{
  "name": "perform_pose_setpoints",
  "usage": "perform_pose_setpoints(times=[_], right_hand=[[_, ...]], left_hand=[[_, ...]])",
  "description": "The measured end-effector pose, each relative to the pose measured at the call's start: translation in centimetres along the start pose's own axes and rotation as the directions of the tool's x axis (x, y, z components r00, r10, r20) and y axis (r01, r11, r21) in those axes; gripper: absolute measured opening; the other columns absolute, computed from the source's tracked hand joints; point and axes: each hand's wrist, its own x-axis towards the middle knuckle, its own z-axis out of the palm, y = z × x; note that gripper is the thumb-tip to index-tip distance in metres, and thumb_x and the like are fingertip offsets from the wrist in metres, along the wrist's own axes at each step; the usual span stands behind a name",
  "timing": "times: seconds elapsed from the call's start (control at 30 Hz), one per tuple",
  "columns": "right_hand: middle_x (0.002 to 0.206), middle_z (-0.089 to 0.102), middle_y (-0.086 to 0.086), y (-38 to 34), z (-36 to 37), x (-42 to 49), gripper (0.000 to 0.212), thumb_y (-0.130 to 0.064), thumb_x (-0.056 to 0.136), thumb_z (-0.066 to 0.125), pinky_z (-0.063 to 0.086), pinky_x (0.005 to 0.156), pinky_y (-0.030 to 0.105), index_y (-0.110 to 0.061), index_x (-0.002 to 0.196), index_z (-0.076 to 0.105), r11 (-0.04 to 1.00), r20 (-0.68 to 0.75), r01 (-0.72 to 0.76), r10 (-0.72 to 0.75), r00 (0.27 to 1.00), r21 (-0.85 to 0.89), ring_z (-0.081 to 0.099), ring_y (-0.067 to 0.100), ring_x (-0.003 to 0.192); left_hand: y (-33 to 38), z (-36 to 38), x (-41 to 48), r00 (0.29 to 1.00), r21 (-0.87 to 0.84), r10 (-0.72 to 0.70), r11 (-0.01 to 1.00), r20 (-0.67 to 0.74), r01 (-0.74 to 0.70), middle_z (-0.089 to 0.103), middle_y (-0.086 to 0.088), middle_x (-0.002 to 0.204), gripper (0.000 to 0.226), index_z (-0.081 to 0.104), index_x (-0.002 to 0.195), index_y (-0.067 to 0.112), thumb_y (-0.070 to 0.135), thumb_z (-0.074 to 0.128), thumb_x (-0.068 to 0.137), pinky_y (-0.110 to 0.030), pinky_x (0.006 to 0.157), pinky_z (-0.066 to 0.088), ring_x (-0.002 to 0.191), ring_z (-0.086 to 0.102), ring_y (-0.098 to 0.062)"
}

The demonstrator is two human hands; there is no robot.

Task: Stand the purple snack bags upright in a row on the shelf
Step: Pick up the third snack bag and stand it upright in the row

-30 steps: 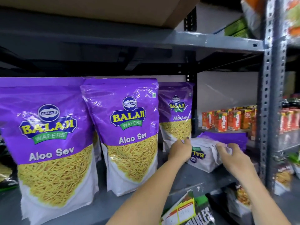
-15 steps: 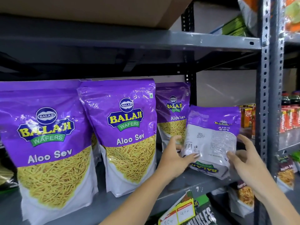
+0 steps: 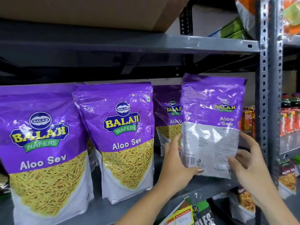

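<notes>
Three purple Aloo Sev bags stand upright on the grey shelf [image 3: 103, 213]: a near one [image 3: 42, 153] at the left, a second [image 3: 123, 140] beside it, and a third [image 3: 168, 120] further back, partly hidden. A fourth purple bag [image 3: 211, 127] is upright with its printed back toward me, lifted just above the shelf at the right end. My left hand [image 3: 177, 161] grips its lower left edge. On its lower right edge rests my right hand [image 3: 245, 161], fingers spread around the bag.
A perforated grey upright post [image 3: 267, 95] stands close to the right of the held bag. A cardboard box [image 3: 90, 12] sits on the shelf above. Red juice cartons [image 3: 248, 119] are behind the post. Other snack packs [image 3: 243, 207] and price tags [image 3: 183, 218] lie below.
The fourth bag went from lying flat on the shelf to being tipped up and lifted upright between both hands, rising higher and nearer the post.
</notes>
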Motion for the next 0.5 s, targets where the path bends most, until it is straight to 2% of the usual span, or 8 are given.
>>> perform_pose_setpoints(times=[0.1, 0.17, 0.23, 0.33, 0.4, 0.47, 0.5], right_hand=[[0.104, 0.069, 0.0, 0.4, 1.5, 1.1, 0.083, -0.001, 0.09, 0.059, 0.049, 0.084, 0.034, -0.044, 0.146, 0.016, 1.0, 0.037, 0.001, -0.002, 0.999, 0.025, 0.067, 0.015, 0.101], [0.107, 0.069, 0.008, 0.9, 2.6, 1.5, 0.087, 0.002, 0.09, 0.057, 0.048, 0.094, 0.042, -0.041, 0.149, 0.01, 1.0, 0.082, -0.004, 0.002, 0.997, 0.03, 0.066, 0.021, 0.105], [0.108, 0.067, 0.009, 1.4, 3.3, 1.9, 0.087, 0.006, 0.09, 0.055, 0.047, 0.096, 0.039, -0.033, 0.152, 0.008, 1.0, 0.122, 0.004, -0.008, 0.993, 0.026, 0.065, 0.022, 0.106], [0.107, 0.067, 0.005, 1.8, 3.3, 2.7, 0.087, 0.011, 0.089, 0.054, 0.049, 0.091, 0.027, -0.03, 0.152, 0.009, 1.0, 0.175, 0.021, -0.022, 0.984, 0.008, 0.066, 0.012, 0.102], [0.107, 0.068, 0.006, 2.1, 2.5, 3.3, 0.09, 0.011, 0.087, 0.058, 0.052, 0.089, 0.027, -0.031, 0.152, 0.012, 1.0, 0.231, 0.014, -0.009, 0.973, -0.023, 0.068, 0.01, 0.098], [0.109, 0.071, 0.007, 2.2, 1.6, 4.1, 0.094, 0.003, 0.083, 0.067, 0.054, 0.085, 0.024, -0.037, 0.151, 0.015, 0.997, 0.275, -0.041, 0.023, 0.961, 0.058, 0.071, 0.01, 0.099], [0.113, 0.073, 0.006, 2.3, 1.3, 4.6, 0.091, -0.007, 0.082, 0.07, 0.053, 0.085, 0.025, -0.042, 0.149, 0.019, 0.983, 0.266, -0.092, 0.048, 0.963, 0.156, 0.071, 0.009, 0.102]], left_hand=[[-0.4, -0.4, 0.0, 0.997, 0.049, -0.018, 0.999, -0.076, 0.022, 0.039, 0.007, 0.123, 0.115, 0.024, 0.142, 0.041, 0.012, 0.092, 0.054, -0.042, 0.1, 0.05, 0.116, 0.055, -0.019], [-0.8, -0.4, -0.1, 0.994, 0.094, -0.05, 0.994, -0.102, 0.059, 0.039, 0.007, 0.122, 0.121, 0.018, 0.145, 0.038, 0.014, 0.093, 0.053, -0.04, 0.101, 0.049, 0.117, 0.054, -0.017], [-1.3, -0.5, -0.3, 0.99, 0.133, -0.063, 0.988, -0.125, 0.08, 0.036, 0.013, 0.12, 0.124, 0.012, 0.146, 0.038, 0.016, 0.093, 0.054, -0.033, 0.104, 0.044, 0.119, 0.05, -0.011], [-1.6, -0.4, -0.6, 0.991, 0.194, -0.046, 0.979, -0.127, 0.07, 0.031, 0.016, 0.116, 0.127, 0.002, 0.143, 0.047, 0.02, 0.09, 0.056, -0.02, 0.092, 0.034, 0.112, 0.039, 0.001], [-1.5, -0.3, -1.2, 0.992, 0.217, -0.052, 0.973, -0.111, 0.075, 0.028, 0.015, 0.115, 0.125, -0.005, 0.142, 0.049, 0.021, 0.087, 0.061, -0.017, 0.087, 0.029, 0.114, 0.038, 0.0], [-1.1, 0.0, -1.9, 0.994, 0.232, -0.061, 0.969, -0.093, 0.081, 0.025, 0.012, 0.123, 0.123, -0.01, 0.143, 0.048, 0.023, 0.082, 0.067, -0.014, 0.091, 0.029, 0.125, 0.037, -0.006], [-0.6, 0.1, -2.3, 0.994, 0.246, -0.038, 0.967, -0.1, 0.062, 0.02, 0.012, 0.132, 0.121, -0.012, 0.144, 0.045, 0.026, 0.081, 0.069, -0.015, 0.097, 0.029, 0.131, 0.035, -0.008]])
